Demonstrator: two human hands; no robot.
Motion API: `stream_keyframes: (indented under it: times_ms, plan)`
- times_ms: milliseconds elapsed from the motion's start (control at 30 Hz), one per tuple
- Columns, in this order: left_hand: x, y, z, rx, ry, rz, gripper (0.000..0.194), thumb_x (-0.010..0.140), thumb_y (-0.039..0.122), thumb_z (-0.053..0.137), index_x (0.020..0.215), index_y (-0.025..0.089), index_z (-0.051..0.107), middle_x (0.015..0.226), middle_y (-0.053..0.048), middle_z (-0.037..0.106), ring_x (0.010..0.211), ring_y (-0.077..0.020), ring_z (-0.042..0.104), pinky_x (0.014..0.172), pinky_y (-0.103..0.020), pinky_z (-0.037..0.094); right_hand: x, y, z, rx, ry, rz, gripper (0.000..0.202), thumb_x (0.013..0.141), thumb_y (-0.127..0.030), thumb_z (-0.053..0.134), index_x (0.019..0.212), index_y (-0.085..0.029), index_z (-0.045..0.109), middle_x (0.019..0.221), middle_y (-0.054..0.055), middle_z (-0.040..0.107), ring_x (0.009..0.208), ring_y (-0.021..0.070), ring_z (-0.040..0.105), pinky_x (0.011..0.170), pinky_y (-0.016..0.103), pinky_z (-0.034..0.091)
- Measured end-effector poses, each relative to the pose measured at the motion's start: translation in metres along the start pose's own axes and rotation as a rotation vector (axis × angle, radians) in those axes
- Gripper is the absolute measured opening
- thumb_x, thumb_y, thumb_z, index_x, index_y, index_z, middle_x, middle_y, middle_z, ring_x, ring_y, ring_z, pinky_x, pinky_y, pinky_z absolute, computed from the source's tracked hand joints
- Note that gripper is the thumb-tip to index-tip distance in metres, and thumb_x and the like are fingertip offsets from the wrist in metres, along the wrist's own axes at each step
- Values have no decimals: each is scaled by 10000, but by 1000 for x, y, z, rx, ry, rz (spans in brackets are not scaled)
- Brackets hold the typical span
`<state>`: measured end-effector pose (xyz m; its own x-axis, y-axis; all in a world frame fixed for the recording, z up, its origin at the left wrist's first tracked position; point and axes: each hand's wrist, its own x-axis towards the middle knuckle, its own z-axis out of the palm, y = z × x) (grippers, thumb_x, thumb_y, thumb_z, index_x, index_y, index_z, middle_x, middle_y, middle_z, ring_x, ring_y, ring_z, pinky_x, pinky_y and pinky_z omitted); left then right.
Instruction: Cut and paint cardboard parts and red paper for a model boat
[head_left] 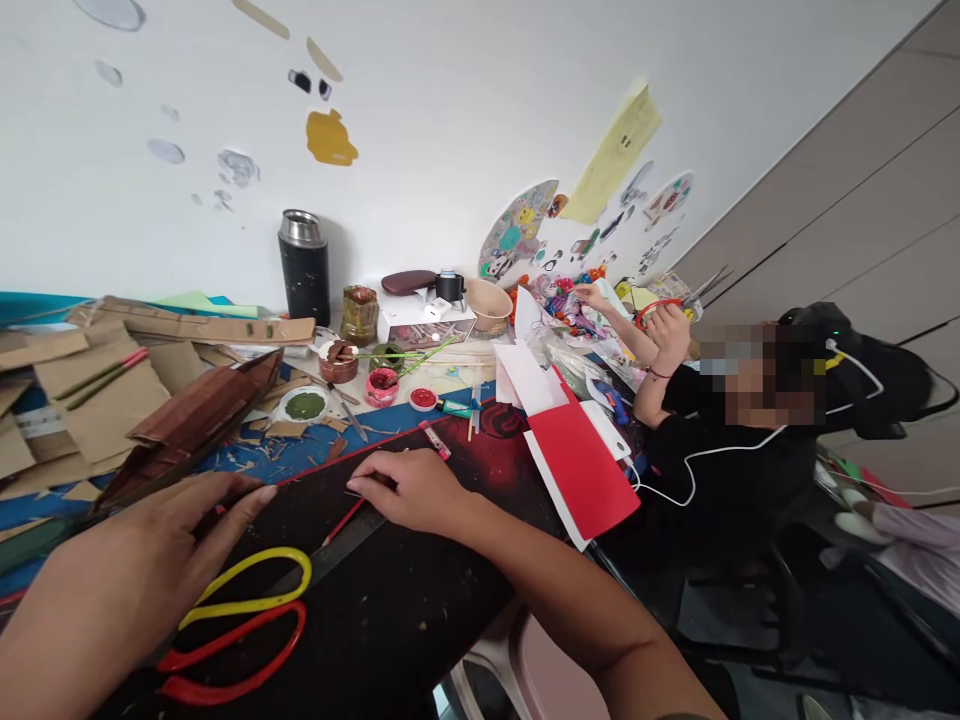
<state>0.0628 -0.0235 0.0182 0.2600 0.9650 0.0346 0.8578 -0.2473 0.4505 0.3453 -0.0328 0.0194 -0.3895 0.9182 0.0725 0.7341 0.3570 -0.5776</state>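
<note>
scissors (247, 607) beside left hand (154, 560)

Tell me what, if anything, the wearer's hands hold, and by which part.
Cannot tell: anything in the left hand or right hand is hidden or too small.

Soft, even light fills my view, brightest on the white wall (420, 120) across the top. The thermos (306, 272) casts a faint shadow rightward, suggesting light from the left. The black surface (390, 625) at lower centre looks dim. Wide-angle stretch enlarges my left hand (142, 560) at lower left; coarse pixel blocks hide a co-worker's (724, 490) face at right.
</note>
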Motion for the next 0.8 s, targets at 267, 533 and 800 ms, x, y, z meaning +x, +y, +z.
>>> stream_keyframes:
  times_ms: [267,533,800]
  plan:
    - [-6,19,-6,-10,-4,112,547,990,592,354,1005,224,758,997,-126,856,893,-357,830,812,-419,573,-14,34,-57,-248,34,196,246,1129,-413,618,1155,-241,793,1129,50,855,1003,214,787,863,285,492]
    - [-11,9,-1,-96,2,150,455,1026,587,457,1001,252,763,1043,-68,868,948,-317,831,856,-359,570,-33,85,-127,-577,21,526,315,1152,-425,534,1257,-225,752,1154,89,849,1080,260,783,831,300,489]
    - [-16,-5,9,-150,16,177,417,1054,608,490,1010,283,748,1027,-4,853,925,-258,809,870,-304,537,-56,132,-180,-697,-50,673,423,1105,-458,603,1377,-157,724,1264,154,819,1148,288,764,907,326,524]
